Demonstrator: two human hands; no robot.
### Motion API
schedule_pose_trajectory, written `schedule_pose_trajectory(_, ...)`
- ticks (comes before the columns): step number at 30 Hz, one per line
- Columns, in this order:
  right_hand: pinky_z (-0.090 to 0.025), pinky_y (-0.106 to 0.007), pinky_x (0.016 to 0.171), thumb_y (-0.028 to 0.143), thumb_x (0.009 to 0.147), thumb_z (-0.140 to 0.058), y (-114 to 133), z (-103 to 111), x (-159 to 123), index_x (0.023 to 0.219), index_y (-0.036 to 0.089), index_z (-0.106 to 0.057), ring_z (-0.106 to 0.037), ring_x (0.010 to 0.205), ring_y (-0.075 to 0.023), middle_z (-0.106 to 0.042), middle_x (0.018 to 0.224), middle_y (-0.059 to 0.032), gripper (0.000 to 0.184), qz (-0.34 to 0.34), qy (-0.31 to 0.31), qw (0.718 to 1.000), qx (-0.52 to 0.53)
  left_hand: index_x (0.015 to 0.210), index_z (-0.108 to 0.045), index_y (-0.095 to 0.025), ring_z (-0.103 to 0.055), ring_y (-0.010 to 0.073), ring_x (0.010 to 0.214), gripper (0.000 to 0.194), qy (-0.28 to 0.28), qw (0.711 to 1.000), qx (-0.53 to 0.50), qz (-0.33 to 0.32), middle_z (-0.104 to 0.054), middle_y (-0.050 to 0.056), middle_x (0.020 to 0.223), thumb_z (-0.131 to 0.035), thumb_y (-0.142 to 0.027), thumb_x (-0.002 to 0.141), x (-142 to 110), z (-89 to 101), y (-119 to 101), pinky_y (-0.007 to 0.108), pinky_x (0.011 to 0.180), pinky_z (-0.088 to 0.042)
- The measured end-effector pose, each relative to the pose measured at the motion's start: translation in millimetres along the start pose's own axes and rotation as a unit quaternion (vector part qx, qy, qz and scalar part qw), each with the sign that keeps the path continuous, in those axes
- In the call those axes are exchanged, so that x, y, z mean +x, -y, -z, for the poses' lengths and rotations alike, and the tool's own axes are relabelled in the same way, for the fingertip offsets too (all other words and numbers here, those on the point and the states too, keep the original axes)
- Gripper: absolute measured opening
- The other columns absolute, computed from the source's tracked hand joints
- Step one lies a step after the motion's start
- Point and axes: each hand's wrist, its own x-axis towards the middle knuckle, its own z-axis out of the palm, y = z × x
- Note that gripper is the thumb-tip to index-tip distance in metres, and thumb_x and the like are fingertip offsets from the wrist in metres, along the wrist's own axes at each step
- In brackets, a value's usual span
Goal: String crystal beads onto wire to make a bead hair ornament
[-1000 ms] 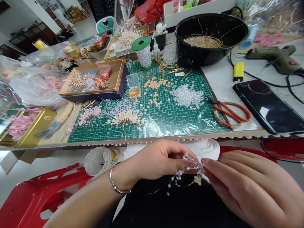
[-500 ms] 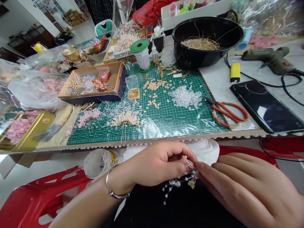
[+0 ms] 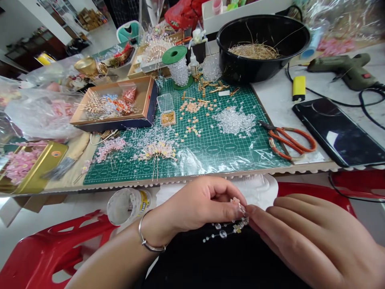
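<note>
In front of the table edge, my left hand (image 3: 207,204) is closed, pinching a beaded hair ornament (image 3: 239,228) between thumb and fingers. The ornament has clear beads on thin strands, a pale pink flower and a small yellow one; its inner part is hidden by the fingers. My right hand (image 3: 309,237) meets it from the right, thumb and fingertip pressed together at the ornament's edge. On the green cutting mat (image 3: 207,160) lie two finished-looking beaded combs, one yellow-pink comb (image 3: 158,151) and one pink comb (image 3: 110,149), beside a pile of clear beads (image 3: 234,121).
Orange-handled pliers (image 3: 291,140) and a black phone (image 3: 339,132) lie at the right. Behind stand a black basin (image 3: 263,48), a bead spool (image 3: 179,66) and a glue gun (image 3: 343,68). An open box (image 3: 147,100) sits at left; below is a white tub (image 3: 123,206).
The ornament has turned in my fingers: its hanging bead strand swung up and left, and more of the pink flower shows. Both hands keep nearly the same place.
</note>
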Motion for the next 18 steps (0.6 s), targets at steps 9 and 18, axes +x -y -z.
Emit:
schedule_pose_trajectory(9,-0.04,-0.035,0.046,0.004,0.092,-0.044,-1.3,-4.7,3.9,0.116,0.009,-0.056,-0.058,0.052,-0.0184,-0.069,0.07,-0.005,0.027,-0.004,-0.014,1.0,0.013,0.08,-0.07,-0.015,-0.043,0.0078,0.057,0.033,0.014,0.989,-0.092,0.11,-0.058,-0.002,0.065,-0.086,-0.038,0.063,4.8,-1.4,4.1,0.022,0.052,-0.024)
schedule_pose_trajectory(18,-0.051,-0.019,0.061,0.025,0.1,-0.048,-1.5,4.1,19.6,0.101,0.028,-0.06,-0.069,0.073,-0.0113,-0.072,0.089,0.0043,0.012,-0.289,0.088,0.922,0.243,0.071,-0.068,-0.014,-0.039,0.0095,0.061,0.015,0.025,0.994,-0.008,0.109,-0.055,-0.001,0.064,-0.075,-0.027,0.071,9.3,-0.5,-9.8,0.026,0.06,-0.028)
